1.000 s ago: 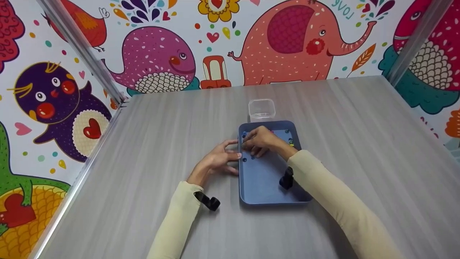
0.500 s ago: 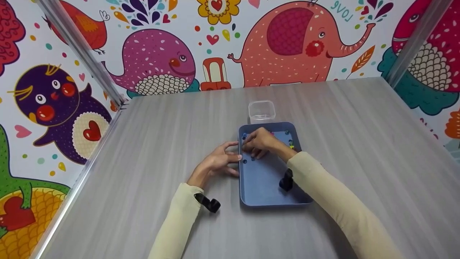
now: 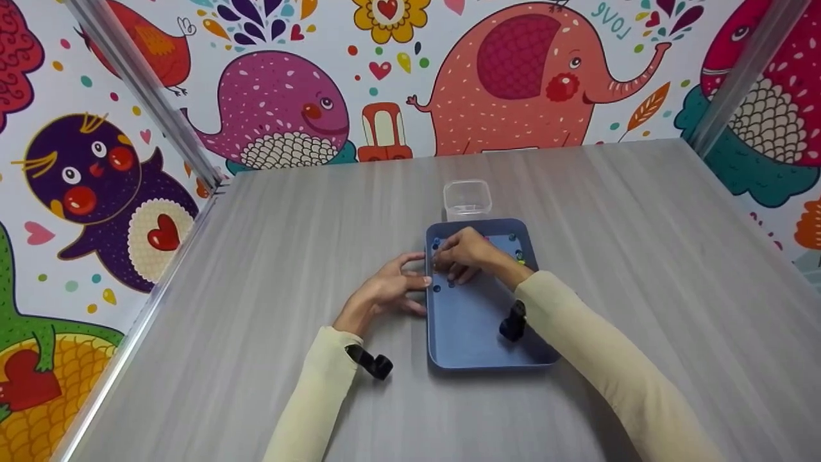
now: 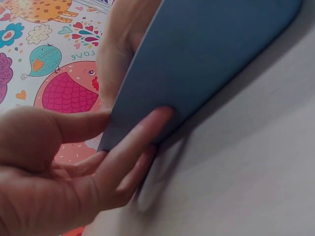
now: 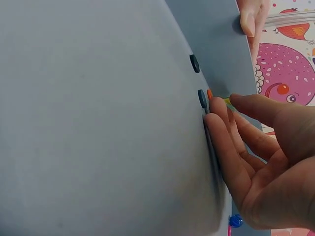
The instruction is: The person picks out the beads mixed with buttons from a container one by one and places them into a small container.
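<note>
A blue rectangular tray (image 3: pixel 478 321) lies on the table. My left hand (image 3: pixel 388 285) grips its left side, with the thumb at the rim and fingers (image 4: pixel 142 135) along the outer wall. Inside the tray, my right hand (image 3: pixel 468 250) works close to the left wall. In the right wrist view its thumb and a finger pinch a small yellow piece (image 5: pixel 227 101), mostly hidden by the fingertips. Beside them lie a small orange piece (image 5: pixel 209 93) and two dark disc-like pieces, one a dark disc (image 5: pixel 195 63). A shiny blue piece (image 5: pixel 236 221) shows below the right hand.
A clear plastic box (image 3: pixel 467 197) stands just behind the tray. More small coloured pieces lie at the tray's right side, among them a green piece (image 3: pixel 512 237). Patterned panels (image 3: pixel 288 109) border the grey table (image 3: pixel 256 321) at the back and sides.
The right fingers shift very slightly by the tray's left wall. The left hand and tray keep their places; the whole view dips a little.
</note>
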A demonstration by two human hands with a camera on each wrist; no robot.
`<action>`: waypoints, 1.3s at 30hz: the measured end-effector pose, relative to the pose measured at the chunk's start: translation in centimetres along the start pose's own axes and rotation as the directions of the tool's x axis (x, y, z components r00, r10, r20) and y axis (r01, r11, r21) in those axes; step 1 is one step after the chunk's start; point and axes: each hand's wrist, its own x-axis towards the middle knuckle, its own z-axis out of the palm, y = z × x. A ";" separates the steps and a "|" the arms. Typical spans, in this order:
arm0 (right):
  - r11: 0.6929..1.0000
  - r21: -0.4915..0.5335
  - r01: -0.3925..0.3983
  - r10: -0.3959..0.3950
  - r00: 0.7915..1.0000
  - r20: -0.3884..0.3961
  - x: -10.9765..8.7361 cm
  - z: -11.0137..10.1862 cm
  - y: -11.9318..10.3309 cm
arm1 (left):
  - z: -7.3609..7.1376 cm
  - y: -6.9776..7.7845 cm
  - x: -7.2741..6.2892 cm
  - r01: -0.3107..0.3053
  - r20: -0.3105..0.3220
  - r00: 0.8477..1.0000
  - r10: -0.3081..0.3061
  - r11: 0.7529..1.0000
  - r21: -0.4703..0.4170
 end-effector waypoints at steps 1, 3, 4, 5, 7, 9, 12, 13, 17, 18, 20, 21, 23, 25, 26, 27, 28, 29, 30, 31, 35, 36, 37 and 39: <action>1.000 -0.002 -0.002 0.002 1.000 0.000 0.0 0.0 0.0 | 0.0 0.0 0.0 0.003 0.000 1.000 -0.003 1.000 0.000; 1.000 -0.001 -0.003 0.003 1.000 -0.003 -0.1 -0.2 0.0 | 0.0 0.0 0.0 0.004 0.001 1.000 -0.004 1.000 0.001; 1.000 0.001 -0.002 0.002 1.000 -0.002 -0.1 -0.3 -0.1 | 0.0 0.1 0.0 0.005 0.004 1.000 -0.005 1.000 -0.001; 1.000 0.005 0.000 0.000 1.000 -0.004 -0.1 -0.4 -0.1 | 0.0 0.1 0.0 0.006 0.005 1.000 -0.006 1.000 -0.004; 1.000 0.015 0.003 -0.003 1.000 -0.006 -0.2 -0.6 -0.2 | 0.0 0.1 0.0 0.001 0.010 1.000 -0.001 1.000 -0.007; 1.000 0.030 0.000 0.000 1.000 -0.007 -0.3 -0.8 -0.3 | 0.0 0.1 0.0 0.002 0.011 1.000 -0.002 1.000 -0.014; 0.998 0.060 -0.016 0.016 1.000 -0.009 -0.4 -1.2 -0.2 | 0.0 0.0 0.0 0.001 0.014 1.000 0.000 1.000 -0.020; 0.997 0.072 -0.019 0.020 1.000 -0.010 -0.4 -1.3 -0.2 | 0.0 0.0 0.0 0.001 0.014 1.000 -0.001 1.000 -0.019; 0.991 0.129 -0.024 0.025 1.000 -0.002 -0.6 -1.6 -0.2 | 0.1 0.0 0.1 0.006 0.017 1.000 -0.006 1.000 -0.015; 0.990 0.139 -0.020 0.021 1.000 -0.001 -0.6 -1.7 -0.2 | 0.1 0.0 0.1 0.008 0.013 1.000 -0.007 1.000 -0.014; 0.988 0.153 -0.016 0.016 1.000 -0.001 -0.7 -1.8 -0.2 | 0.1 0.0 0.0 0.004 0.010 1.000 -0.004 1.000 -0.013; 0.988 0.155 -0.012 0.012 1.000 -0.002 -0.7 -1.9 -0.3 | 0.0 0.0 0.0 0.003 0.009 1.000 -0.003 1.000 -0.013; 0.988 0.157 -0.007 0.009 1.000 -0.010 -0.8 -1.9 -0.4 | 0.0 0.0 -0.1 0.000 0.009 1.000 0.000 1.000 -0.016; 0.987 0.158 0.000 0.002 1.000 -0.015 -0.8 -2.1 -0.5 | -0.1 0.0 -0.1 -0.002 0.007 1.000 0.002 1.000 -0.014; 0.987 0.159 0.007 -0.004 1.000 -0.015 -0.9 -2.2 -0.6 | -0.1 0.1 -0.2 0.001 0.005 1.000 -0.001 1.000 -0.012; 0.987 0.161 0.015 -0.012 1.000 -0.014 -0.9 -2.3 -0.7 | -0.1 0.1 -0.2 0.002 0.003 1.000 -0.002 1.000 -0.009; 0.986 0.165 0.022 -0.020 1.000 -0.015 -1.0 -2.4 -0.8 | -0.1 0.1 -0.2 0.001 0.001 1.000 -0.001 1.000 -0.006; 0.985 0.167 0.031 -0.029 0.999 -0.016 -1.0 -2.6 -0.8 | -0.1 0.1 -0.3 0.002 -0.002 1.000 -0.002 1.000 -0.003; 0.985 0.169 0.038 -0.035 0.999 -0.019 -1.1 -2.7 -0.9 | -0.1 0.1 -0.3 0.000 -0.003 1.000 0.000 1.000 0.000; 0.984 0.174 0.042 -0.039 0.999 -0.024 -1.2 -2.9 -0.9 | -0.1 0.1 -0.3 -0.001 -0.004 1.000 0.001 1.000 0.003; 0.978 0.205 0.040 -0.030 0.998 -0.050 -1.5 -3.7 -0.9 | -0.1 0.1 -0.1 -0.013 0.007 1.000 0.013 1.000 0.004; 0.976 0.213 0.038 -0.026 0.998 -0.056 -1.6 -3.9 -0.9 | -0.1 0.1 -0.1 -0.013 0.010 1.000 0.013 1.000 0.000; 0.975 0.219 0.039 -0.026 0.998 -0.063 -1.6 -4.1 -0.8 | -0.1 0.1 -0.1 -0.013 0.010 1.000 0.013 1.000 -0.003; 0.973 0.224 0.046 -0.029 0.997 -0.078 -1.7 -4.4 -0.8 | 0.0 0.1 0.0 -0.012 0.012 1.000 0.012 1.000 -0.007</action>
